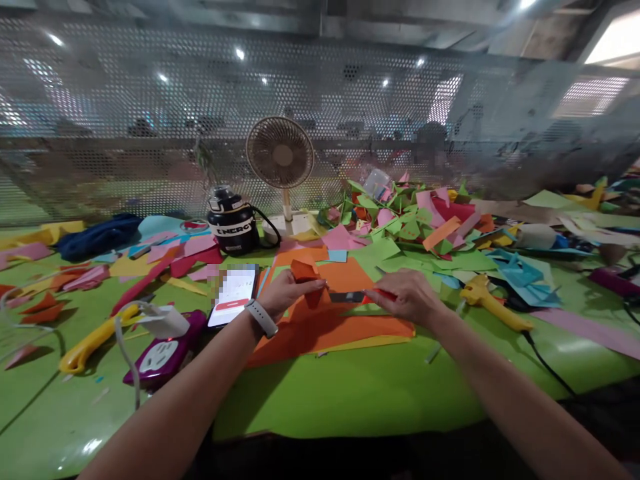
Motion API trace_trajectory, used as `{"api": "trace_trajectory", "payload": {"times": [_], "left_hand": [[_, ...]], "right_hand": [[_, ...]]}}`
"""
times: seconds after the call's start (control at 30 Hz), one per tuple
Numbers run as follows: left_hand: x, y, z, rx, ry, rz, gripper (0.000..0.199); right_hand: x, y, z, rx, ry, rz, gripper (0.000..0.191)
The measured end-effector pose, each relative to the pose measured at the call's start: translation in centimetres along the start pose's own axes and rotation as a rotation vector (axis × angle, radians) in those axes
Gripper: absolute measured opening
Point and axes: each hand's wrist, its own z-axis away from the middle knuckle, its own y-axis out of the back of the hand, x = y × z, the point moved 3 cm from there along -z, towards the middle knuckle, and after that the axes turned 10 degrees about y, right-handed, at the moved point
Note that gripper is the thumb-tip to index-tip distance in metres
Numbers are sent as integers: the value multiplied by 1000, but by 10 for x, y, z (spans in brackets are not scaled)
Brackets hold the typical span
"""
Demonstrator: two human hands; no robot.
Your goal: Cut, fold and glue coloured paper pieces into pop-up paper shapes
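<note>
My left hand (287, 293), with a pale watch on its wrist, is closed on a folded piece of orange paper (306, 272) that stands up from its fingers. My right hand (413, 293) is closed round the red end of a flat tool with a dark blade (346, 297). That blade points left and reaches close to the orange paper in my left hand; whether it touches cannot be made out. Beneath both hands lie flat orange sheets (360, 330), with a yellow edge showing under them.
A phone (234, 297), purple power strip (167, 353) and yellow glue gun (97, 340) lie left. Another yellow glue gun (493, 307) lies right. Behind stand a black bottle (233, 233), a fan (281, 155) and a heap of paper scraps (400, 217). A perforated panel (165, 113) closes the back.
</note>
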Motion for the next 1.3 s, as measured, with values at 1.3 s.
{"api": "trace_trajectory", "payload": {"times": [1.3], "left_hand": [[-19,-48,19,116,157,516,30]], "right_hand": [[-29,-34,-14,182,-560,-1203,38]]}}
